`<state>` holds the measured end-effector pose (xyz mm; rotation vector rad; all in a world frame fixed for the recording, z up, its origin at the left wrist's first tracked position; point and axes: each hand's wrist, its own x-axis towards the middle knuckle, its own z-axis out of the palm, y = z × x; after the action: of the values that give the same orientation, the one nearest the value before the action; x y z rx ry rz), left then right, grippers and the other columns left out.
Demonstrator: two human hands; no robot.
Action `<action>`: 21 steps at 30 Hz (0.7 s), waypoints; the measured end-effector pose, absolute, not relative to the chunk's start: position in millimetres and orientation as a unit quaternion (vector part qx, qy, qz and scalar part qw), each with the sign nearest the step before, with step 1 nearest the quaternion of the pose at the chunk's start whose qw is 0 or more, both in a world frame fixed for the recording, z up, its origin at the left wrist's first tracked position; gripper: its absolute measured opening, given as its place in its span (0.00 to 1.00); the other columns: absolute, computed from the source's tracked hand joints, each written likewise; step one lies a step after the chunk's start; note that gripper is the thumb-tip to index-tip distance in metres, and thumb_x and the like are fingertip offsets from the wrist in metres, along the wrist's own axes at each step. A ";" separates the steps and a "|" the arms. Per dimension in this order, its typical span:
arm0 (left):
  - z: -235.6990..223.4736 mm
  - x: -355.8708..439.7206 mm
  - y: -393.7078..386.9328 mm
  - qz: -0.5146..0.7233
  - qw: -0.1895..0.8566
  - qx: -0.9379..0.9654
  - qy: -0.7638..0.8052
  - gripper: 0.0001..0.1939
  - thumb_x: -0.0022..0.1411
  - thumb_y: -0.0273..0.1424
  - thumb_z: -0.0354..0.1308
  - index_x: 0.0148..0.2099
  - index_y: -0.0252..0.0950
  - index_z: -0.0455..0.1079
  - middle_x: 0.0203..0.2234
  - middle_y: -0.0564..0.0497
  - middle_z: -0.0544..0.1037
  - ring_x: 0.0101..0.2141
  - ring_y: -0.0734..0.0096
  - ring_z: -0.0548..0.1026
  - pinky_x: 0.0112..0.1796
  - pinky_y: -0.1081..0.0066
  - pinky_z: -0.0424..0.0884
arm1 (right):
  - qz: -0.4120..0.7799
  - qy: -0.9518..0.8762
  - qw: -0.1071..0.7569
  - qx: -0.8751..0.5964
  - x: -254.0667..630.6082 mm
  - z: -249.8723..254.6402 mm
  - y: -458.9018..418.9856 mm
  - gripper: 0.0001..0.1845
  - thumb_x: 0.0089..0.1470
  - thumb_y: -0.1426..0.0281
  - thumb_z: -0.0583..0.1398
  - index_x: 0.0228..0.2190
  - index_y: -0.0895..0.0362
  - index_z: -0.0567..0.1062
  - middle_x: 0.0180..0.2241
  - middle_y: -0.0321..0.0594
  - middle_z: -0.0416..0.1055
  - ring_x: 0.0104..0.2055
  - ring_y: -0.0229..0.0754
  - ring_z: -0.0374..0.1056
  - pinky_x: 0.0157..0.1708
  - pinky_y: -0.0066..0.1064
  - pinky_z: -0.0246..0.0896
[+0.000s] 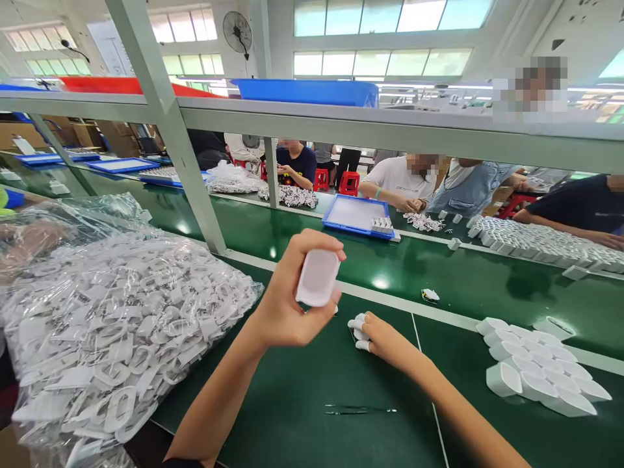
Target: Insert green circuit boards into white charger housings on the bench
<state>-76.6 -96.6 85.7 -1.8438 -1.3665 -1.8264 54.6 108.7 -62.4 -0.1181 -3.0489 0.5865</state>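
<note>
My left hand (pixel 287 305) is raised above the green table and grips a small white plastic shell (pixel 318 277) between thumb and fingers, its flat rounded face turned toward me. My right hand (pixel 377 335) rests low on the table just right of it, fingertips in white finger cots, curled together around something I cannot make out. A pair of thin tweezers (pixel 358 410) lies on the green mat in front of me, between my forearms.
A big clear bag of white plastic parts (pixel 112 325) fills the left. Stacked white shells (pixel 541 370) lie at the right. Beyond runs a green conveyor belt (pixel 468 279) with a blue tray (pixel 358 218). Other people work across it. A grey frame post (pixel 170 130) slants in front.
</note>
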 end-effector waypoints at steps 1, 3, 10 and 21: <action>85.4 -70.5 -98.2 -0.620 0.093 -0.635 -0.452 0.26 0.52 0.22 0.56 0.54 0.41 0.59 0.41 0.50 0.68 0.42 0.68 0.68 0.41 0.68 0.69 | 0.212 -0.976 0.027 -0.037 54.4 -61.6 107.7 0.12 0.47 0.79 0.62 0.36 0.57 0.77 0.32 0.43 0.72 0.39 0.48 0.68 0.41 0.38 0.66; 83.8 -61.0 -101.0 -0.610 0.058 -0.652 -0.445 0.30 0.51 0.23 0.55 0.57 0.40 0.56 0.43 0.48 0.66 0.44 0.65 0.67 0.43 0.66 0.70 | 0.271 -0.960 0.059 -0.043 54.5 -59.1 105.2 0.08 0.49 0.77 0.61 0.34 0.59 0.76 0.29 0.42 0.71 0.35 0.47 0.68 0.39 0.38 0.67; 77.2 -48.0 -91.1 -0.485 0.054 -0.663 -0.568 0.30 0.62 0.26 0.57 0.63 0.45 0.52 0.57 0.43 0.61 0.60 0.58 0.59 0.56 0.60 0.67 | 0.484 -0.836 0.254 -0.051 89.0 -0.4 93.1 0.21 0.61 0.53 0.54 0.48 0.55 0.70 0.44 0.46 0.74 0.47 0.48 0.72 0.47 0.40 0.70; 56.4 -4.0 -75.1 -0.487 -0.023 -0.697 -0.525 0.33 0.60 0.21 0.58 0.65 0.45 0.56 0.58 0.49 0.68 0.59 0.68 0.66 0.59 0.68 0.67 | 0.352 -0.780 0.506 0.113 164.2 73.3 30.5 0.21 0.53 0.76 0.64 0.49 0.56 0.71 0.46 0.41 0.72 0.50 0.44 0.69 0.57 0.40 0.65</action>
<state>-4.0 -75.1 56.4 -2.2235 -1.6740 -1.5531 164.2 30.5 73.3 0.2728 -1.8810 0.8480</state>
